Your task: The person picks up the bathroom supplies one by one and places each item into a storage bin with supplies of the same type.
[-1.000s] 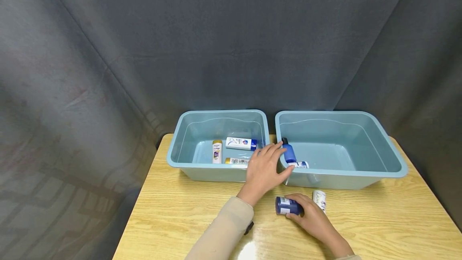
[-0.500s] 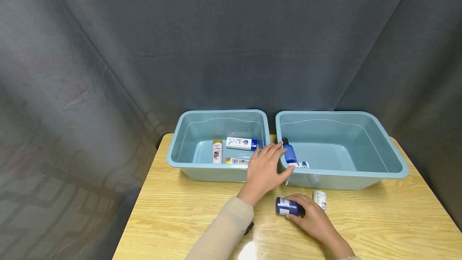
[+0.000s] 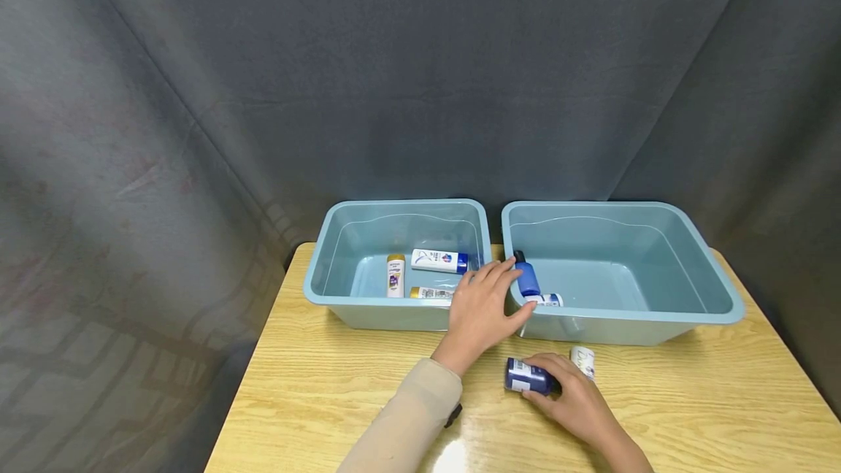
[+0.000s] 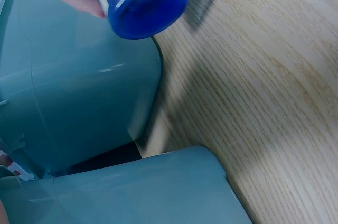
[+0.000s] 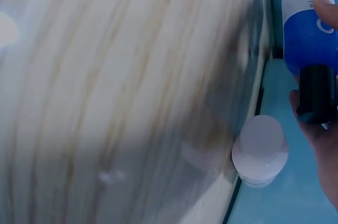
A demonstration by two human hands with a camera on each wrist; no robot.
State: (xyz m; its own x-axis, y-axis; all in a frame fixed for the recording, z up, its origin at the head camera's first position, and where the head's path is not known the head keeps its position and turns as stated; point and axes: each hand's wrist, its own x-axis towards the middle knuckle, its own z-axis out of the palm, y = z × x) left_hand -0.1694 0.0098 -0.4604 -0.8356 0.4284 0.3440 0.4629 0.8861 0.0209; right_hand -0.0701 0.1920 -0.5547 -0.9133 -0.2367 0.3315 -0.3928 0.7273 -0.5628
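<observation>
Above the near part of the table, my right hand [image 3: 570, 396] grips a dark blue bottle [image 3: 536, 379] with white labels, lying sideways with its base to the left. Its black cap [image 5: 317, 94] shows in the right wrist view, and its round blue base [image 4: 150, 7] in the left wrist view. Just beyond that hand is a white bottle [image 3: 582, 361] with printed lettering. My left hand [image 3: 482, 306] is at the facing rims of the two bins, fingers extended and holding nothing. Its fingertips overlap the right bin's corner, near a blue bottle [image 3: 528, 279] with a black cap inside.
Two light blue bins stand side by side at the back. In the left bin [image 3: 394, 302] lie a white bottle with a blue cap [image 3: 435, 260] and two yellow-capped bottles [image 3: 395, 279]. The right bin [image 3: 624, 314] also holds a white-and-blue bottle [image 3: 548, 300]. Grey curtains hang behind.
My right hand and the dark blue bottle have shifted slightly to the right. The left hand has stayed in place, and the bins' contents look the same.
</observation>
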